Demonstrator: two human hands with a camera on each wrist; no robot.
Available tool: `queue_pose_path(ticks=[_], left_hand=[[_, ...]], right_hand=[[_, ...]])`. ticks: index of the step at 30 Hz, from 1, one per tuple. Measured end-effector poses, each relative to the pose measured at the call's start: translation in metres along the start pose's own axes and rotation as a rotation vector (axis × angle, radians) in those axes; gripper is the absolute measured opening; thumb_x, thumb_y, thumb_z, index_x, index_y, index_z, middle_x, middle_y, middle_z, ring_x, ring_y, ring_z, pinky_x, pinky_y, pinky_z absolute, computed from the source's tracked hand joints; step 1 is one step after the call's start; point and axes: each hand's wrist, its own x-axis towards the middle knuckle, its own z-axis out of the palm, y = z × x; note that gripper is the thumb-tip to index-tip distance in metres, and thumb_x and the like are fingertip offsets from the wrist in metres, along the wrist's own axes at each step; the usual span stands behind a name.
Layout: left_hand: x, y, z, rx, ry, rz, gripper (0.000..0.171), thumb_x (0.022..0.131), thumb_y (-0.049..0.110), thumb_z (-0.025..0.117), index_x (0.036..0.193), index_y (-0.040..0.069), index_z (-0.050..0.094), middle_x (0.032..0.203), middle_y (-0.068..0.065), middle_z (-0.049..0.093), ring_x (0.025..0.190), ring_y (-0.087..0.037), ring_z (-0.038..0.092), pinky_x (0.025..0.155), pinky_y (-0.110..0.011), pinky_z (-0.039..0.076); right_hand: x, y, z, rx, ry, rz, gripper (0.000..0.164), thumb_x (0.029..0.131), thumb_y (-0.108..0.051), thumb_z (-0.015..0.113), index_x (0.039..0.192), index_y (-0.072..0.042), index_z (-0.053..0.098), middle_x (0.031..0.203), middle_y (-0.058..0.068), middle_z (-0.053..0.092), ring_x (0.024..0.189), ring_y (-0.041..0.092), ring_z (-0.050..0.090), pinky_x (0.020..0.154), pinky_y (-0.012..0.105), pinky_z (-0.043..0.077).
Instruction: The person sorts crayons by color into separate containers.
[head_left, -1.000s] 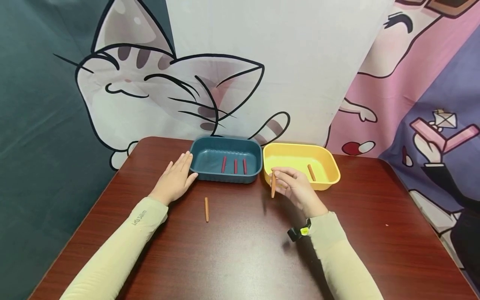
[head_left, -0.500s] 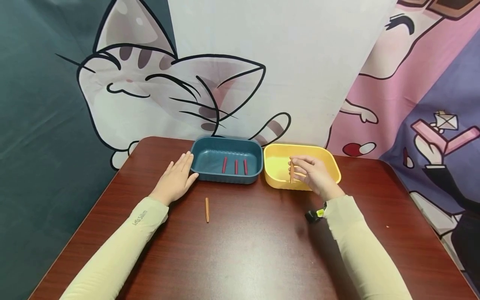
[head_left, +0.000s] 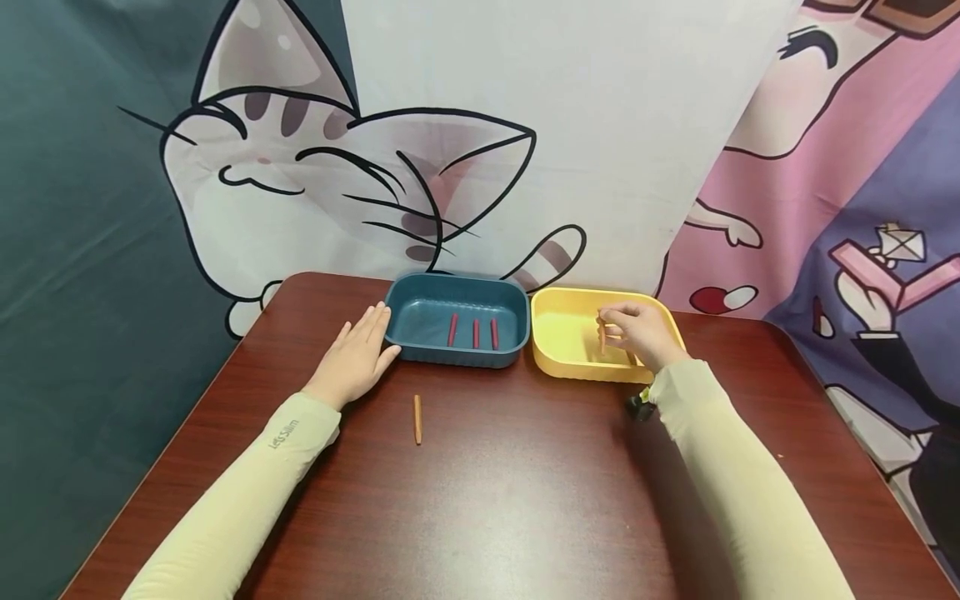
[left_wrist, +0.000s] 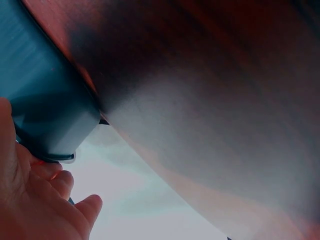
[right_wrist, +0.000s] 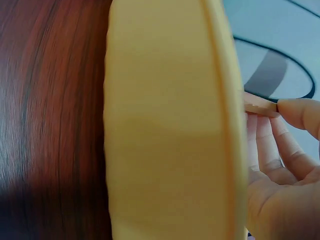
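My right hand (head_left: 641, 333) is over the yellow plastic tub (head_left: 585, 369), pinching a thin orange-brown stick (head_left: 602, 335) by its upper end between thumb and fingers. The stick hangs roughly upright inside the rim. In the right wrist view the tub's outer wall (right_wrist: 170, 125) covers part of the held stick (right_wrist: 261, 106). Another orange-brown stick (head_left: 632, 357) lies in the tub, mostly hidden by that hand. My left hand (head_left: 351, 358) has its fingers straight, fingertips at the left side of the dark blue tub (head_left: 457, 358).
Three dark red sticks (head_left: 476, 333) lie in the blue tub, which stands beside the yellow one at the table's back edge. One orange-brown stick (head_left: 417, 419) lies on the brown table (head_left: 487, 500) in front of the blue tub. A printed cloth (head_left: 630, 125) hangs behind.
My right hand has carried the pinched stick rightward from the front left of the yellow tub to over its inside. The left hand stays at the blue tub.
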Motion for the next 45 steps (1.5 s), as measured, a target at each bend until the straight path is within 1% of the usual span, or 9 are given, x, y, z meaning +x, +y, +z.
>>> queue_pose_path(ticks=[4,11,15,19,21,23,33,40,45], left_hand=[[0.0,0.0,0.0,0.001,0.002,0.001,0.073,0.108,0.041,0.044,0.161,-0.001,0.015,0.168,-0.017,0.014,0.156,-0.032,0.011,0.121,-0.059,0.015],[0.001,-0.001,0.002,-0.002,0.005,0.006,0.073,0.108,0.041,0.044,0.161,0.0,0.015,0.168,-0.017,0.015,0.156,-0.032,0.011,0.121,-0.059,0.015],[0.001,-0.001,0.002,-0.003,0.011,0.006,0.073,0.108,0.04,0.045,0.161,-0.001,0.016,0.168,-0.018,0.016,0.155,-0.033,0.012,0.121,-0.06,0.016],[0.001,0.0,0.002,-0.003,0.013,0.008,0.073,0.108,0.04,0.046,0.161,-0.001,0.017,0.168,-0.018,0.016,0.155,-0.033,0.013,0.121,-0.059,0.016],[0.001,0.0,0.002,0.0,0.012,0.009,0.073,0.108,0.04,0.046,0.161,-0.001,0.017,0.168,-0.018,0.016,0.155,-0.034,0.014,0.121,-0.059,0.016],[0.001,0.0,0.001,0.001,0.008,0.007,0.074,0.108,0.04,0.045,0.161,-0.001,0.016,0.168,-0.018,0.016,0.155,-0.034,0.013,0.121,-0.059,0.016],[0.002,0.0,0.001,0.003,-0.008,-0.006,0.074,0.108,0.041,0.044,0.161,0.0,0.014,0.169,-0.016,0.013,0.156,-0.031,0.01,0.122,-0.058,0.014],[0.003,-0.001,0.001,0.005,-0.009,-0.001,0.074,0.108,0.042,0.043,0.161,-0.001,0.014,0.168,-0.018,0.014,0.156,-0.033,0.011,0.121,-0.059,0.015],[0.002,-0.001,0.001,0.003,-0.008,-0.001,0.074,0.108,0.041,0.044,0.161,-0.001,0.014,0.168,-0.018,0.014,0.155,-0.034,0.011,0.121,-0.059,0.015]], right_hand=[[0.009,0.006,-0.001,-0.123,0.03,-0.015,0.037,0.104,-0.015,0.058,0.128,0.013,0.057,0.095,0.005,0.065,0.079,0.01,0.067,0.078,0.025,0.059],[0.019,0.012,0.003,-0.377,0.118,-0.03,0.029,0.1,-0.011,0.059,0.118,0.012,0.063,0.111,0.023,0.065,0.07,0.01,0.065,0.067,0.023,0.057],[0.025,0.015,0.003,-0.538,0.147,-0.074,0.021,0.096,-0.008,0.061,0.106,0.009,0.067,0.1,0.021,0.068,0.07,0.018,0.064,0.062,0.023,0.052],[0.027,0.018,0.002,-0.667,0.162,-0.123,0.017,0.093,-0.006,0.061,0.097,0.009,0.069,0.089,0.019,0.068,0.079,0.028,0.061,0.065,0.028,0.049],[0.028,0.02,0.001,-0.717,0.158,-0.138,0.017,0.092,-0.006,0.061,0.095,0.009,0.069,0.089,0.02,0.068,0.081,0.031,0.06,0.068,0.031,0.048],[0.028,0.021,0.001,-0.745,0.149,-0.148,0.018,0.092,-0.007,0.06,0.095,0.009,0.069,0.09,0.021,0.069,0.081,0.032,0.061,0.068,0.034,0.05],[0.031,0.023,0.002,-0.811,0.145,-0.159,0.019,0.091,-0.009,0.064,0.097,0.008,0.069,0.097,0.023,0.07,0.091,0.037,0.062,0.086,0.049,0.051],[0.031,0.022,0.004,-0.819,0.14,-0.183,0.023,0.091,-0.012,0.066,0.1,0.008,0.069,0.101,0.025,0.069,0.095,0.04,0.062,0.089,0.051,0.05],[0.028,0.019,0.005,-0.786,0.128,-0.189,0.022,0.09,-0.011,0.064,0.101,0.008,0.067,0.101,0.025,0.068,0.096,0.04,0.062,0.09,0.052,0.049]])
